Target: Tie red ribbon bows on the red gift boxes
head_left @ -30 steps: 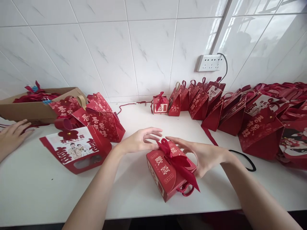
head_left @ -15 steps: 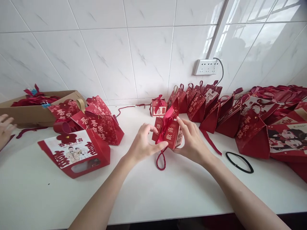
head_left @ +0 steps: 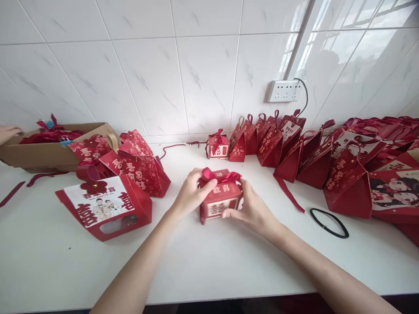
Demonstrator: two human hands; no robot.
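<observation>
Between my hands is a small red gift box (head_left: 221, 205) with a cream panel of Chinese characters on its front and a red ribbon bow (head_left: 225, 176) on top. My left hand (head_left: 193, 192) grips its left side, thumb over the top by the bow. Against the right side, my right hand (head_left: 250, 207) is closed with its thumb on the front panel. The box is slightly blurred. Behind it, a similar small box with a bow (head_left: 218, 148) stands near the wall.
Red gift bags (head_left: 270, 144) stand in rows at the right. A black hair tie (head_left: 329, 223) lies before them. At left are a bag with a couple's picture (head_left: 101, 209) and a cardboard box (head_left: 42, 157) of ribbons. Another person's hand (head_left: 9, 133) reaches there. A socket strip (head_left: 284, 91) is on the wall.
The small box has turned in my hands, so its cream panel faces me and it sits upright. The other person's hand has moved up to the cardboard box.
</observation>
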